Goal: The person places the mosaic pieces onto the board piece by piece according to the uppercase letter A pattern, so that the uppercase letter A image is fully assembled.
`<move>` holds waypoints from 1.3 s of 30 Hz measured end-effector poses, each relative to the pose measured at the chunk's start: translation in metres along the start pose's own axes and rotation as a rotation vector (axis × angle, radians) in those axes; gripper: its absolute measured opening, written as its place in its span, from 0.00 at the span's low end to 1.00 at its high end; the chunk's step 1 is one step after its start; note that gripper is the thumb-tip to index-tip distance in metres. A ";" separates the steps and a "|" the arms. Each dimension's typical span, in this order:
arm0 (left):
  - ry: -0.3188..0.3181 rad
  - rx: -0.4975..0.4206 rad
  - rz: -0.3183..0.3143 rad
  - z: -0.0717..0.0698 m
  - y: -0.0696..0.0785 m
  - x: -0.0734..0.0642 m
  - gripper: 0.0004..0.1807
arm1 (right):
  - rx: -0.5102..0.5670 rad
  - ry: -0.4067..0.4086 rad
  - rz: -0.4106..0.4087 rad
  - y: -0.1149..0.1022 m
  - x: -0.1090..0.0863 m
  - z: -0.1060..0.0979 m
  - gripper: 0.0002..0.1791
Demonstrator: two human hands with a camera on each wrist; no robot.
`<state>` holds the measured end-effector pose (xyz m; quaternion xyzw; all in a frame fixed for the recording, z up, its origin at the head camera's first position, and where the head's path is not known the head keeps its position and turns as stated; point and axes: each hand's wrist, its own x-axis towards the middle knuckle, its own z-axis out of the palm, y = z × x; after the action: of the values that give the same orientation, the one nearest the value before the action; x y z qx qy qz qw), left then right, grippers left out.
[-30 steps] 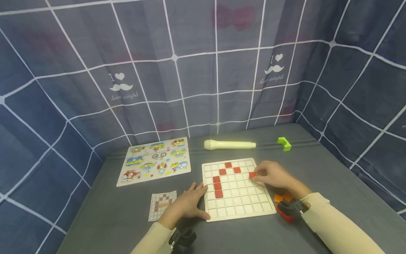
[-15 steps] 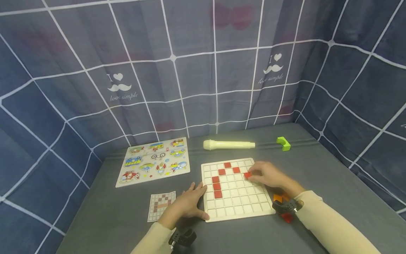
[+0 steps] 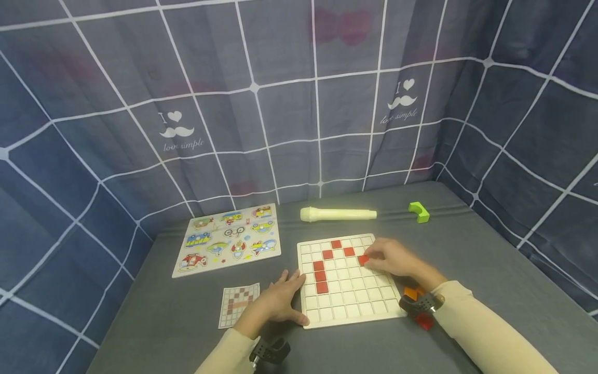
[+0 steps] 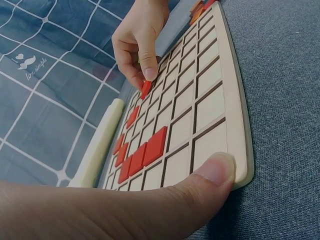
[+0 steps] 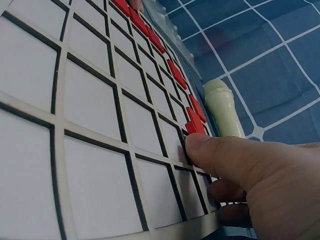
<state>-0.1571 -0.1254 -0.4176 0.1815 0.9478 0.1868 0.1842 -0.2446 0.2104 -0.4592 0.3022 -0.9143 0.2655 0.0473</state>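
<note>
A pale wooden grid board [image 3: 343,297] lies on the grey table, with several red square tiles [image 3: 320,276] in its cells. My right hand [image 3: 397,257] pinches a red tile [image 3: 363,260] between thumb and fingertips over the right part of the grid. That pinched tile [image 4: 146,89] looks tilted in the left wrist view. My left hand [image 3: 279,301] rests at the board's left edge, its fingers spread and its thumb on the near left corner. A small printed pattern card [image 3: 229,318] lies left of that hand.
Loose orange tiles [image 3: 411,293] and red tiles [image 3: 424,322] lie by my right wrist, partly covered. A cream toy microphone [image 3: 341,214] and a green arch block [image 3: 419,212] stand behind the board. A vehicle puzzle board [image 3: 226,239] lies back left, before the curtain [image 3: 289,114].
My right hand has moved the red tile leftward, from the right-hand columns to a cell further in. Over the last half second it hardly moves. My left hand stays put.
</note>
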 end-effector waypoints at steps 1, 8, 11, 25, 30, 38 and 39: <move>0.001 0.001 0.001 0.000 0.000 0.000 0.57 | -0.003 0.002 0.000 0.000 0.000 0.000 0.15; 0.005 -0.001 0.003 0.001 0.000 0.001 0.57 | -0.017 0.009 0.015 0.000 0.000 0.000 0.15; 0.007 -0.002 0.004 0.001 0.000 0.000 0.57 | -0.018 0.017 0.007 0.000 0.000 0.001 0.15; 0.012 -0.010 0.006 0.002 0.000 -0.001 0.57 | -0.023 0.014 0.011 -0.001 0.001 0.002 0.17; 0.009 -0.012 0.005 0.001 0.000 -0.001 0.57 | -0.031 0.003 0.005 0.000 0.002 0.001 0.17; -0.004 -0.012 -0.005 -0.001 0.001 -0.001 0.57 | -0.033 -0.009 0.019 -0.001 0.005 0.002 0.17; -0.004 -0.014 -0.006 -0.001 0.001 -0.001 0.57 | -0.033 -0.010 0.025 -0.002 0.005 0.001 0.17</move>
<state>-0.1567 -0.1251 -0.4162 0.1778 0.9466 0.1923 0.1880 -0.2475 0.2061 -0.4586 0.2911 -0.9225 0.2496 0.0441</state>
